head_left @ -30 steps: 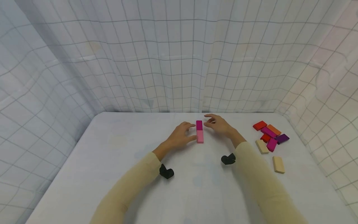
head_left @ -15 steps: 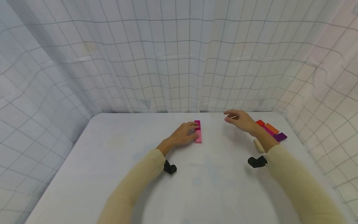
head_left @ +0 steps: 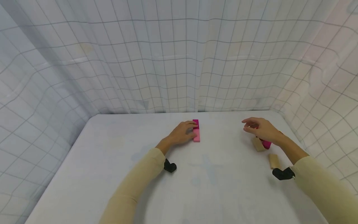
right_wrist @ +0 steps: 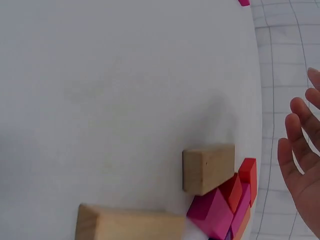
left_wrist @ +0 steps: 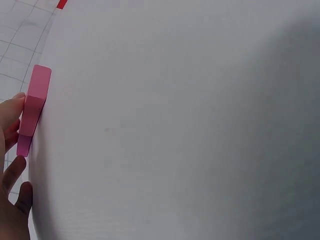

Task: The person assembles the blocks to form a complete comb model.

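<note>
In the head view a pink block (head_left: 196, 136) and a magenta block (head_left: 196, 122) lie end to end on the white table. The left hand (head_left: 180, 133) rests beside them, its fingers touching them; the left wrist view shows thumb and fingers along the pink block (left_wrist: 37, 92). Over the pile at the right hovers the right hand (head_left: 264, 130), fingers relaxed, holding nothing visible. Partly beneath it are a magenta block (head_left: 267, 144) and a wooden block (head_left: 258, 144). The right wrist view shows red (right_wrist: 248, 175), magenta (right_wrist: 212, 214) and orange blocks close together.
A second wooden block (head_left: 274, 161) lies nearer the person, beside the right wrist's black camera mount (head_left: 283, 174). Another black mount (head_left: 169, 166) sits at the left wrist. White gridded curtains (head_left: 167, 62) stand behind and on both sides of the table.
The right hand has moved right, away from the pink and magenta blocks, to above the pile. The left hand has closed in on the two blocks, its fingers now against them.
</note>
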Action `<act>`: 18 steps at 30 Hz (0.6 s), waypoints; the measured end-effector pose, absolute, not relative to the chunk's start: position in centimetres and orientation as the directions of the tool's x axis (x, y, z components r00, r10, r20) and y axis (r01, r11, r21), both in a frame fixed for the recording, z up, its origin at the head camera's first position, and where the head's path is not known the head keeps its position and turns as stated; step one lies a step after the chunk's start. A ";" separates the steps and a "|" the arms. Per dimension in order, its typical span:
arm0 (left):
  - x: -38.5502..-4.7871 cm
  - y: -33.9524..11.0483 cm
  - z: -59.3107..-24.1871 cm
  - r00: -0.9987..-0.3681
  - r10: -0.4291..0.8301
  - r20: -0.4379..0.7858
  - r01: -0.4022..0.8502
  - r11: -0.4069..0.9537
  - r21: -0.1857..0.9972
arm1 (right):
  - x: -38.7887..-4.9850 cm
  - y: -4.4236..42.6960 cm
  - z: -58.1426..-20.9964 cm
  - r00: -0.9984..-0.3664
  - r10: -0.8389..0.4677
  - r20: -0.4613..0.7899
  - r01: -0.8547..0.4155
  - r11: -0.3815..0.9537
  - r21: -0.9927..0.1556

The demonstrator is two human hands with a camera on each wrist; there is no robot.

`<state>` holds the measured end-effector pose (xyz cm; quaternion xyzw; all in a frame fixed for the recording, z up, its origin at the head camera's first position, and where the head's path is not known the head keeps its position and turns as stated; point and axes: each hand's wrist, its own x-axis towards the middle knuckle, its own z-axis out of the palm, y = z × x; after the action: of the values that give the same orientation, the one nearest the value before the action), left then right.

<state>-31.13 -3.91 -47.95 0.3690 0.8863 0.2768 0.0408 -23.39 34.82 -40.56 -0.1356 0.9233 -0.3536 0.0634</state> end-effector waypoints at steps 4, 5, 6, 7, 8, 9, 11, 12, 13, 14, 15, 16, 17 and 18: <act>-31.7 -4.1 -48.0 -0.729 0.671 0.133 0.616 0.558 0.556 | -22.5 36.7 -41.1 -0.962 -0.271 -0.029 -0.190 0.743 -0.641; -31.9 -4.1 -48.1 -0.729 0.672 0.133 0.613 0.554 0.564 | -22.3 37.1 -41.3 -0.963 -0.269 -0.029 -0.191 0.751 -0.632; -32.0 -4.2 -48.1 -0.727 0.673 0.133 0.611 0.546 0.573 | -22.1 37.5 -41.5 -0.962 -0.271 -0.033 -0.191 0.754 -0.628; -32.2 -4.2 -48.2 -0.726 0.675 0.131 0.607 0.540 0.583 | -21.9 37.9 -41.7 -0.962 -0.271 -0.040 -0.188 0.759 -0.624; -32.4 -4.2 -48.2 -0.723 0.678 0.131 0.605 0.531 0.593 | -21.6 38.2 -41.9 -0.961 -0.273 -0.050 -0.185 0.765 -0.617; -32.5 -4.3 -48.2 -0.722 0.681 0.127 0.603 0.527 0.599 | -21.4 38.6 -42.1 -0.960 -0.274 -0.061 -0.182 0.772 -0.609; -32.7 -4.3 -48.2 -0.725 0.680 0.112 0.587 0.524 0.618 | -21.0 39.3 -42.5 -0.959 -0.269 -0.092 -0.164 0.787 -0.595; -32.7 -4.3 -48.2 -0.729 0.677 0.104 0.577 0.524 0.627 | -20.8 39.5 -42.7 -0.958 -0.265 -0.105 -0.155 0.791 -0.591; -32.8 -4.3 -48.2 -0.736 0.671 0.096 0.563 0.526 0.638 | -20.7 39.7 -42.9 -0.958 -0.264 -0.116 -0.148 0.795 -0.588; -32.8 -4.3 -48.2 -0.743 0.664 0.091 0.551 0.527 0.647 | -20.5 39.8 -43.1 -0.956 -0.266 -0.126 -0.145 0.798 -0.586; -32.8 -4.3 -48.1 -0.750 0.657 0.080 0.535 0.532 0.657 | -20.3 39.9 -43.3 -0.955 -0.270 -0.127 -0.147 0.797 -0.585; -32.8 -4.2 -48.1 -0.757 0.649 0.072 0.520 0.533 0.668 | -20.1 40.0 -43.5 -0.954 -0.272 -0.127 -0.149 0.796 -0.586; -32.7 -4.2 -48.1 -0.762 0.644 0.066 0.509 0.532 0.676 | -20.0 40.0 -43.7 -0.953 -0.277 -0.122 -0.156 0.794 -0.587; -32.7 -4.2 -48.0 -0.764 0.642 0.060 0.501 0.532 0.683 | -19.8 40.0 -43.8 -0.952 -0.283 -0.115 -0.164 0.791 -0.589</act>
<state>-32.72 -4.15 -48.04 0.3285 0.8696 0.3549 0.0995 -19.84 40.03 -43.84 -0.1186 0.9412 -0.3006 0.0989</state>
